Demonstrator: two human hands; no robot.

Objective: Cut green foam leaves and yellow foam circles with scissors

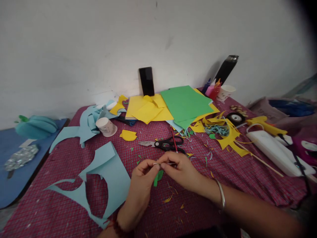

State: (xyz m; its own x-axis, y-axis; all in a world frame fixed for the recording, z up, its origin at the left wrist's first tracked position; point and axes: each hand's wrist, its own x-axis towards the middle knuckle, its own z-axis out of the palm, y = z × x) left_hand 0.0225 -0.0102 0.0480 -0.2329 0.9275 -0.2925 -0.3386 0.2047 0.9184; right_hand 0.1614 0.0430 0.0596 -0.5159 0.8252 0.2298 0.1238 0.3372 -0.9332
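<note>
Over the checked tabletop [66,208], the left hand [141,181] and right hand [182,169] meet, thumbs and fingers pinched together on a thin pale piece [156,163], probably so both can steady it. Green scraps [158,177] show just below, held or lying, one cannot tell; scissors [160,144] rest beyond, presumably for easy reach.

Wall [104,43]: pale, lightly marked and smudged. Table [53,201]: set by the wall, draped in red checked cloth [81,215], creased at right. Left: blue surface [12,188], possibly a second tabletop. Floor [5,216]: grey patch, lower left. Light: subdued.
</note>
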